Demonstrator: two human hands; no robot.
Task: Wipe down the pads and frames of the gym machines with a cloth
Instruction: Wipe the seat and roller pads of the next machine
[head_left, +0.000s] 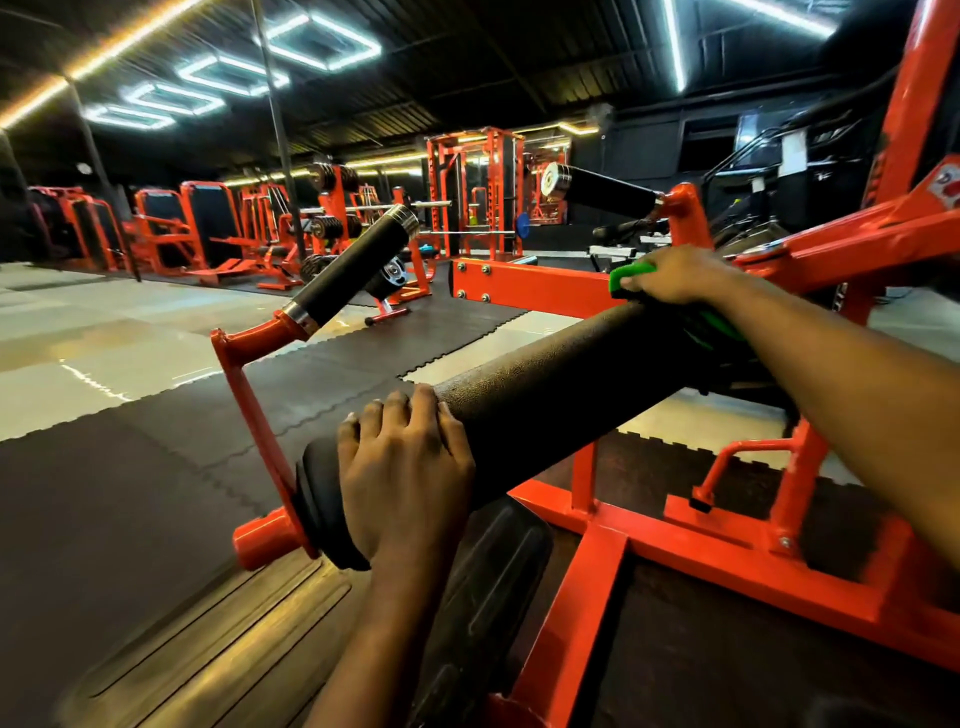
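The step in hand looks like wiping the long black roller pad (545, 374) of the orange machine. The cloth sits at the pad's far right end, so the wipe is judged to be at one extreme of its stroke. At the near left, the left hand (402, 478) lies over the top of the pad close to its end cap, fingers curled round the foam and gripping it, apparently to keep it from turning. Further right and farther off, the right hand (670, 275) closes its fingers on a green cloth (623, 278) and presses it onto the pad where the pad meets the orange frame (530, 288); more green shows beneath the wrist. The next move probably calls for drawing the cloth along the foam toward the left hand with firm pressure while that hand holds the pad steady, then shifting the left hand so the covered patch and the frame get wiped too
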